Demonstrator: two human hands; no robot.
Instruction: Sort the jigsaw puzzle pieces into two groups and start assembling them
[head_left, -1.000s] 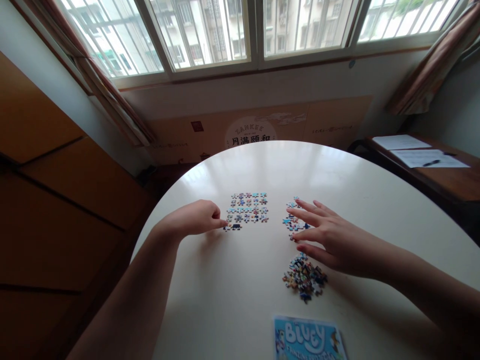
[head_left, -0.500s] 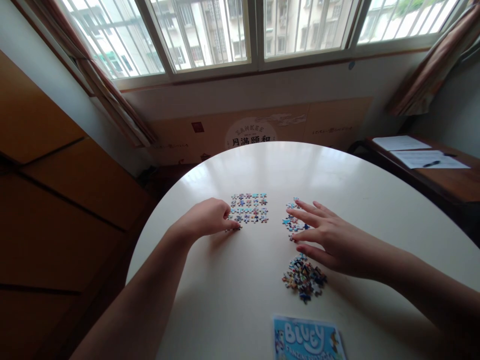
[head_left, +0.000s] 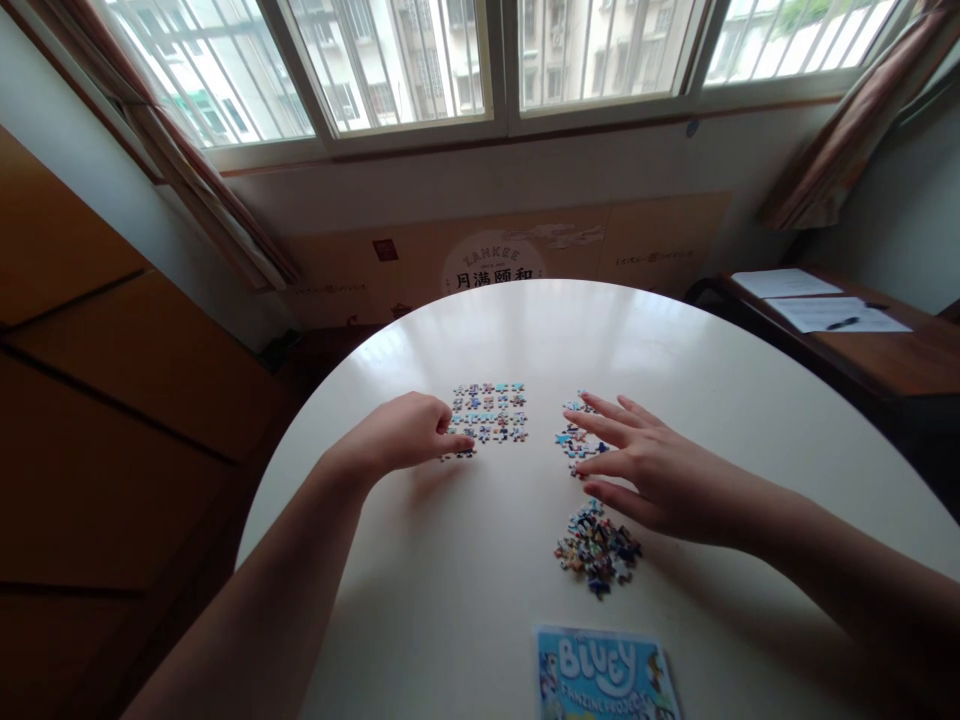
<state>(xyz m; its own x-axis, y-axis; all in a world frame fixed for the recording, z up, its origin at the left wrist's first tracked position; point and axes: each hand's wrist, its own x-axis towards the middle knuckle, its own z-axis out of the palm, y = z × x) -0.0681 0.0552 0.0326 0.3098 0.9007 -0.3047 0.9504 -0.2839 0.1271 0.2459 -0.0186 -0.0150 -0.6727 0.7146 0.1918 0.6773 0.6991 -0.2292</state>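
While right hand [head_left: 660, 470] hovers, left hand [head_left: 409, 432] touches puzzle [head_left: 487, 412].

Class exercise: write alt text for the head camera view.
A person's left hand touches laid-out jigsaw pieces on a round white table; the open right hand hovers over a smaller cluster, near a loose pile.

Glossy smooth white table [head_left: 525, 330]

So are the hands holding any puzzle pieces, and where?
Nothing is clearly held. The left hand has fingertips on the assembled blue puzzle patch's near corner; the right hand lies open over small loose pieces.
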